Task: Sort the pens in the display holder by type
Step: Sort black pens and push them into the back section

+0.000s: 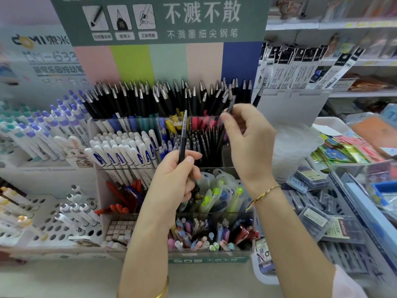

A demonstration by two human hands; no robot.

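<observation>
A clear tiered display holder (95, 134) stands in front of me, packed with pens. Its back row holds black pens with silver tips (167, 97); below are white-capped pens (122, 151), thin black pens (204, 140), pastel packaged pens (217, 194) and mixed coloured pens (206, 237). My left hand (174, 179) grips a thin dark pen (183, 134) upright over the middle tier. My right hand (247, 143) pinches another thin dark pen (230, 105) by its upper end, above the black-pen compartment.
Purple- and teal-capped white pens (43, 130) fill a rack at left, above a perforated white stand (53, 224). Packaged refills (300, 67) hang at the upper right. Boxes and coloured packets (343, 151) crowd the right counter. Store shelves (343, 24) run behind.
</observation>
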